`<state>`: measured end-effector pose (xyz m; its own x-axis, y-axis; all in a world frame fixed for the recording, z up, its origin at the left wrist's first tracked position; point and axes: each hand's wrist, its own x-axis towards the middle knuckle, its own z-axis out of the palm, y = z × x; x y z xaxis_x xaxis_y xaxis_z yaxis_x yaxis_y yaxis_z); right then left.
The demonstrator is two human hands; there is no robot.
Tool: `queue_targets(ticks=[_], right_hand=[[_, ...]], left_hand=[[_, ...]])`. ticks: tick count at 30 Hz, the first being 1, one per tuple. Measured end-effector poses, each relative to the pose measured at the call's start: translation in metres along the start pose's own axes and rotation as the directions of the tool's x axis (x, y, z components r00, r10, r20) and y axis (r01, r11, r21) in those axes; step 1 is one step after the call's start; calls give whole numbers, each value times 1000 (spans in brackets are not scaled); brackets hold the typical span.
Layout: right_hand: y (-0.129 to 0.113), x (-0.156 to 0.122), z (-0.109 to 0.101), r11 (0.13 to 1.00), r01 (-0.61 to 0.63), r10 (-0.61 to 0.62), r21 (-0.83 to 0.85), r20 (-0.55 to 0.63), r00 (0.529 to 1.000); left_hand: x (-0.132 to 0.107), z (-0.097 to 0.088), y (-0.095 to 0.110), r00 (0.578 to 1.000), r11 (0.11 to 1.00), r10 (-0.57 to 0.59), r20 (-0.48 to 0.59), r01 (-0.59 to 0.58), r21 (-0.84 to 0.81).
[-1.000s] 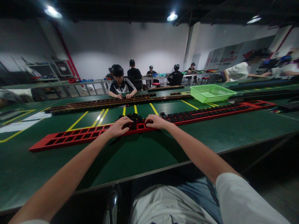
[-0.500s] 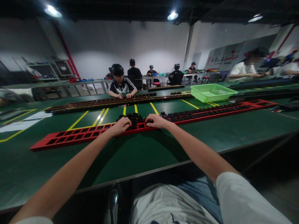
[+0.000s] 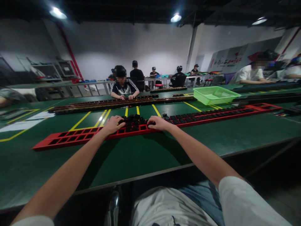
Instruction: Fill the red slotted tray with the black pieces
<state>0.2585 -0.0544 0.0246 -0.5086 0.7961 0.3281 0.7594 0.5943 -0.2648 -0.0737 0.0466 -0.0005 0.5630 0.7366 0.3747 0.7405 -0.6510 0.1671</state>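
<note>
Long red slotted tray (image 3: 138, 132) is laid across green tabletop (image 3: 141, 160), w/ small blk squarish pcs (image 3: 182, 120) set in mid & R slots. L hand (image 3: 114, 124) & R hand (image 3: 158, 123) are placed at mid, fingers curled narrow; whether pcs are gripped can't be told.

Across the green table (image 3: 235, 135), yellow tape lines (image 3: 80, 121) are laid out toward 9 o'clock, where white papers (image 3: 25, 122) are spread farther out. A light-green basket (image 3: 215, 97) is placed between 2 and 3 o'clock. Long dark strips (image 3: 113, 103) are ranged between 9 and 10 o'clock, and behind them, at 10, a co-worker in white-striped sleeves (image 3: 121, 89) is seated. Another person in a white top (image 3: 245, 73) is seen between 2 and 3. A banner (image 3: 228, 58) is mounted on the wall (image 3: 105, 44) at 2 o'clock. A ceiling lamp (image 3: 176, 18) is lit just short of 1 o'clock, and a red stool (image 3: 158, 85) is seen below it.
</note>
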Motion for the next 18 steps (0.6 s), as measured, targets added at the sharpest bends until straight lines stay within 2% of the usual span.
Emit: queue_targets(ticks=[5, 14, 18], right_hand=[[4, 2, 3, 1000, 2, -2, -6, -6, 1000], [0, 0, 0, 1000, 6, -6, 4, -6, 1000], [-1, 0, -1, 1000, -2, 2, 2, 2, 1000]], left_hand=[[1, 2, -8, 988, 992, -68, 138, 82, -96], [1, 2, -4, 982, 975, -179, 54, 185, -125], [3, 2, -5, 980, 972, -190, -56, 180, -150]])
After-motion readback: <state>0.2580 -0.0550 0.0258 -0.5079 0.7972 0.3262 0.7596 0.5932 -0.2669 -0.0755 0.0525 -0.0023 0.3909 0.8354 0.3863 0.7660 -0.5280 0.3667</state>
